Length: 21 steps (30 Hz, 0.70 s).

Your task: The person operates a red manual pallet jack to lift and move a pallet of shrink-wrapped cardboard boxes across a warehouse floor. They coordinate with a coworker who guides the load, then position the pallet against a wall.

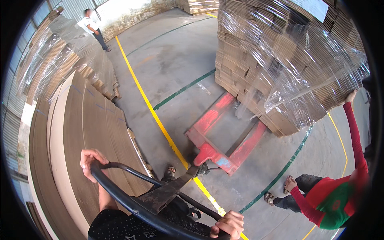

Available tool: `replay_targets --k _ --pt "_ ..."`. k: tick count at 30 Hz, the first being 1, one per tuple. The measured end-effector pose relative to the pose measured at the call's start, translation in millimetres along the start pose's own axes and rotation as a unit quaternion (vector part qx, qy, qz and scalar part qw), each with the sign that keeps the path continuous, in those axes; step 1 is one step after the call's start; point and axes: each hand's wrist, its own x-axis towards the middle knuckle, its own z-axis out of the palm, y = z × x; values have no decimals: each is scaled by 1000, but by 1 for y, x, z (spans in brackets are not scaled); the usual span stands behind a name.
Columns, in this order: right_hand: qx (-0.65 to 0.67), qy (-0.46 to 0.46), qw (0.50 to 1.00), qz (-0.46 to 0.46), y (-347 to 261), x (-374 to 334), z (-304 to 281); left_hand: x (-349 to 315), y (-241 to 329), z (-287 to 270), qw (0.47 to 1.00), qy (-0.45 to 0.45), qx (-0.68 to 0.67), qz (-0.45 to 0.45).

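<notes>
My left hand point(92, 162) is wrapped around the left end of the black loop handle point(113, 193) of a pallet jack. My right hand point(229, 225) grips the right end of that loop. A dark shaft point(162, 196) joins the handle to the jack's worn red body point(206, 153). Two red forks point(214, 114) reach away toward a tall stack of flat cardboard point(272, 68) wrapped in clear film. The fork tips are hidden under or behind the stack's near lower edge.
At right, a co-worker in a red and green top point(330, 196) rests one hand on the stack. Brown cardboard sheets point(94, 128) stand close on my left. Another person point(94, 30) stands at the far left. Yellow point(150, 110) and green point(184, 90) lines cross the concrete floor.
</notes>
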Motion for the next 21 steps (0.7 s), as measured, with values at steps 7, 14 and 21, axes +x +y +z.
replay_targets --k 7,14,21 --pt "-133 186 973 15 22 11 75 81 -102 53 991 -109 -73 -39" --pt "-253 204 944 61 48 33 136 169 -205 134 963 -258 -67 -43" --pt "-379 220 896 68 67 -8 201 191 -268 177 926 -342 -148 -52"
